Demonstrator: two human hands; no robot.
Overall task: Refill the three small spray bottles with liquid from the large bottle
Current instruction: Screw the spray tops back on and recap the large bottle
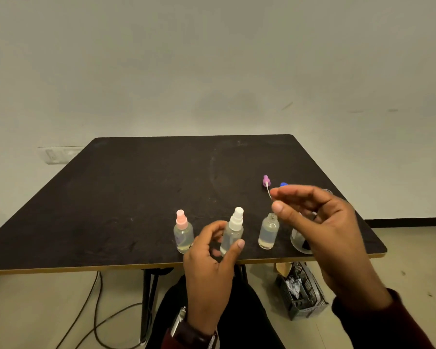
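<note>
Near table edge | left grip around white-capped bottle | right grip loose

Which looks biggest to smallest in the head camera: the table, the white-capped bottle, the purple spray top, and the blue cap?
1. Table
2. White-capped bottle
3. Purple spray top, counting its thin tube
4. Blue cap, though a hand partly hides it, so the last two are unsure.

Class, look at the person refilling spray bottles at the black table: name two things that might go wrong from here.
1. The open bottle stands uncapped beneath the right hand; a knock might spill it.
2. The purple spray top lies loose on the table and might roll or pick up dirt.
</note>
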